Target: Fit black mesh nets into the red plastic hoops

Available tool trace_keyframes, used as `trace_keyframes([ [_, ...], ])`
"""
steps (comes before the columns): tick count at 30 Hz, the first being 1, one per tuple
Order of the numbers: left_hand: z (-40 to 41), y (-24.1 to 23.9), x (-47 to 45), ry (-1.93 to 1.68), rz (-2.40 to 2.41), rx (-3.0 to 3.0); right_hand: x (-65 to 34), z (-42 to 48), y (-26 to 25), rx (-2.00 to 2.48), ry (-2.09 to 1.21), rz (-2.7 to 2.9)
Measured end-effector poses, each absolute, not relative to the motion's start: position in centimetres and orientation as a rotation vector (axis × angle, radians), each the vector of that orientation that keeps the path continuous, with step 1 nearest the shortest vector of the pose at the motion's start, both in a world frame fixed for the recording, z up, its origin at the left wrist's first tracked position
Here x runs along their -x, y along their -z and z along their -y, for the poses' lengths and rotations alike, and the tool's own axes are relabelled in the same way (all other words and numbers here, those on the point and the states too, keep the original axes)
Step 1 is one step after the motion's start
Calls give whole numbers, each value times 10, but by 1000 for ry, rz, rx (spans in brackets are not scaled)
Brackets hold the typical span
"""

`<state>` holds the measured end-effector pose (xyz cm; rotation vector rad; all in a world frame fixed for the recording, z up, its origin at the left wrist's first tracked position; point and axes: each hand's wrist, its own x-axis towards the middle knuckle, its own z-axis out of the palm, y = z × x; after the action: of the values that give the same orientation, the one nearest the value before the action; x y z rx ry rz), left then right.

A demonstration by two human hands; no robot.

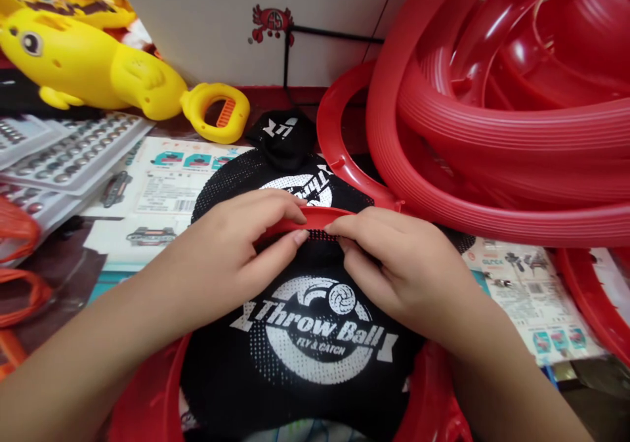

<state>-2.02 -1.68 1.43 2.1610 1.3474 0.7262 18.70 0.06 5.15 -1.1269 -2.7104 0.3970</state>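
Observation:
A black mesh net (315,343) printed "Throw Ball Fly & Catch" is stretched over a red plastic ring (147,402) in front of me. My left hand (231,258) pinches the ring's far rim (319,217) and the net's edge between thumb and fingers. My right hand (394,265) pinches the same rim and mesh edge just to the right, fingertips nearly touching the left hand's. Behind lies a second black net (236,173) with a white logo.
A stack of red rings (492,133) fills the right side. A yellow toy (93,67) with a handle lies at the back left, above trays of button batteries (63,156). Printed cards (172,186) cover the table. A small black pouch (283,133) sits behind.

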Motion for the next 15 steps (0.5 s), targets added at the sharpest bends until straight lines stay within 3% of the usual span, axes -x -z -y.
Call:
trace_keyframes([
  [15, 17, -15, 16, -697, -1409, -2056, -189, -2, -47, 968, -343, 2717],
])
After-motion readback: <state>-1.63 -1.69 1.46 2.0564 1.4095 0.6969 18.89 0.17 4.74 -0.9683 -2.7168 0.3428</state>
